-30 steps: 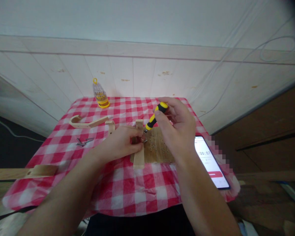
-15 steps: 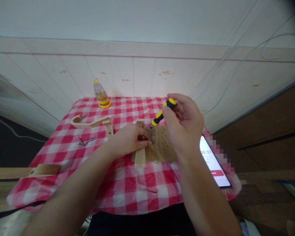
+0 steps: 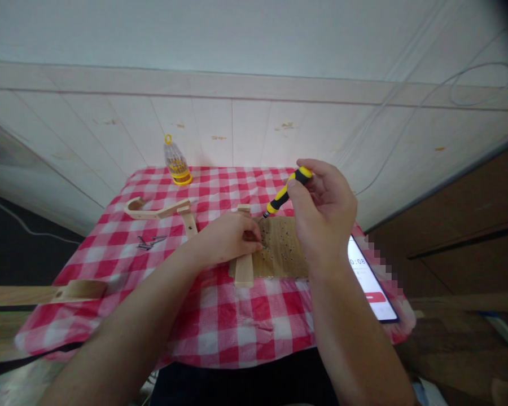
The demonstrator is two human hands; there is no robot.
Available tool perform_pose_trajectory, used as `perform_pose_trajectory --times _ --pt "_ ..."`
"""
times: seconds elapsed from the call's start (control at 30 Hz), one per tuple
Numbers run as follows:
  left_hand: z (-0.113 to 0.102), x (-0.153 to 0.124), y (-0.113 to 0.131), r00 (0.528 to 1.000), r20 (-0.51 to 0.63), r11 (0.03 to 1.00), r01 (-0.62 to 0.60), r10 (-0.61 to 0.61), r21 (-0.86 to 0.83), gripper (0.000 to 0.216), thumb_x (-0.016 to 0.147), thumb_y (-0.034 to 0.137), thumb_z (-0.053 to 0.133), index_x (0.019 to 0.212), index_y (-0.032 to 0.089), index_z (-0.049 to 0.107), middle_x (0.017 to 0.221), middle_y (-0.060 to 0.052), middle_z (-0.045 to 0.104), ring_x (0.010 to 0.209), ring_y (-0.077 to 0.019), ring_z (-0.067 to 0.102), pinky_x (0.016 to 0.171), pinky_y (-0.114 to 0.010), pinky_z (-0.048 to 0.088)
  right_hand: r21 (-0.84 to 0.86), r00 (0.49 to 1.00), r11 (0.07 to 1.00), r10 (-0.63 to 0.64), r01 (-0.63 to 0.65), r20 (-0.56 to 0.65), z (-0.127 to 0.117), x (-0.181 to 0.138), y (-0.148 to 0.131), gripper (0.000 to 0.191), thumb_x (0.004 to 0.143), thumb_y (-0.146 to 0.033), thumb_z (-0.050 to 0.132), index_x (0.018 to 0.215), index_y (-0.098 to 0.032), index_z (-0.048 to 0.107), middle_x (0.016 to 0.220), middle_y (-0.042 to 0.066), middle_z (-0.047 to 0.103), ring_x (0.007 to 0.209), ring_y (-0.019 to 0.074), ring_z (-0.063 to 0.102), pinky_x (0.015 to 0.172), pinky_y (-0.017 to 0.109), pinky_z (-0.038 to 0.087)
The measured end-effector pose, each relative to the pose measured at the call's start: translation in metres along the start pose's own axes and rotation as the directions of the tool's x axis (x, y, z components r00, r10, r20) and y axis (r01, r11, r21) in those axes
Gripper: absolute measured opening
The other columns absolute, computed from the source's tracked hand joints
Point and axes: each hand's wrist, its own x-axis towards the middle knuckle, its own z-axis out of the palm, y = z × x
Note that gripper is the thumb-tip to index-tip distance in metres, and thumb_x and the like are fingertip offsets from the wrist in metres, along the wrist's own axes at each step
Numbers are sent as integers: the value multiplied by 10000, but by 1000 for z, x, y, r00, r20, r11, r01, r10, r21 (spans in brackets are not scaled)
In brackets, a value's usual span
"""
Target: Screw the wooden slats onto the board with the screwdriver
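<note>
My right hand [image 3: 327, 211] is closed round the yellow and black handle of a screwdriver [image 3: 281, 197]. The tool slants down to the left, its tip close to the fingers of my left hand [image 3: 231, 237]. Those left fingers are pinched at the near-left part of a brown wooden board [image 3: 279, 248] dotted with small dark holes; whatever they pinch is hidden. Under my left hand a pale wooden bar [image 3: 244, 270] lies across the board's left end. Just left of that hand is a short wooden piece with a hole [image 3: 189, 223].
A curved wooden piece [image 3: 152, 212] and several loose screws [image 3: 149, 243] lie on the left of the checked tablecloth [image 3: 271, 332]. Behind stands a clear bit case [image 3: 178, 163]. A phone [image 3: 370, 282] rests at the right edge; another wooden part [image 3: 82, 289] overhangs the left edge.
The screwdriver and my right hand have shifted slightly to the right in the picture. The whole view has also moved a little, and my left hand keeps its place on the board.
</note>
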Motion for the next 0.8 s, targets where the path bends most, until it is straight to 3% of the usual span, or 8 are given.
perform_pose_trajectory --times 0.17,0.3,0.4,0.5,0.6,0.7,0.8 --pt "2 7 9 998 54 995 16 -21 96 114 802 195 625 806 174 737 803 -22 714 714 -153 606 666 -284 422 8 1000 1000 -7 7 -25 -1 1 4 258 847 -187 588 1077 -293 641 886 -23 661 734 112 628 670 290 547" --pt "4 1 10 997 21 992 -69 68 108 163 880 195 530 804 142 665 880 -58 662 817 -171 593 736 -300 444 28 1000 1000 5 -4 -26 0 1 7 268 839 -176 590 1072 -296 644 877 -28 665 732 112 630 665 287 541" --pt "0 -10 5 991 -102 995 -92 88 -41 138 908 219 493 863 155 607 889 -43 621 834 -157 571 740 -280 457 23 999 1000 -11 13 -48 0 2 9 267 843 -177 586 1074 -298 646 880 -26 661 732 113 622 669 293 539" --pt "-8 -21 -3 985 -169 963 -5 -42 -268 149 915 269 486 871 160 578 812 -9 597 722 -119 549 645 -235 452 38 999 999 7 -6 -45 -1 2 9 251 853 -198 586 1075 -300 644 867 -24 650 727 118 613 664 298 536" --pt "-16 -27 -10 983 -131 905 63 -129 -420 148 889 255 530 958 154 613 800 -1 629 716 -107 575 653 -220 472 60 1000 998 26 -26 -8 -1 1 7 236 863 -225 586 1078 -306 638 880 -20 647 737 122 611 665 302 537" --pt "-19 -28 -14 989 -77 846 64 -123 -529 230 880 221 536 1071 161 650 861 -20 694 798 -118 634 728 -235 506 59 1000 998 22 -23 23 0 0 4 238 863 -225 586 1081 -307 637 885 -19 647 739 122 610 660 299 534" --pt "-16 -27 -16 991 -74 809 46 -110 -585 164 872 229 551 930 149 682 929 -41 721 875 -129 658 811 -257 522 35 999 999 10 -11 35 0 -1 1 240 854 -209 590 1069 -301 643 891 -20 651 738 120 609 664 298 531"
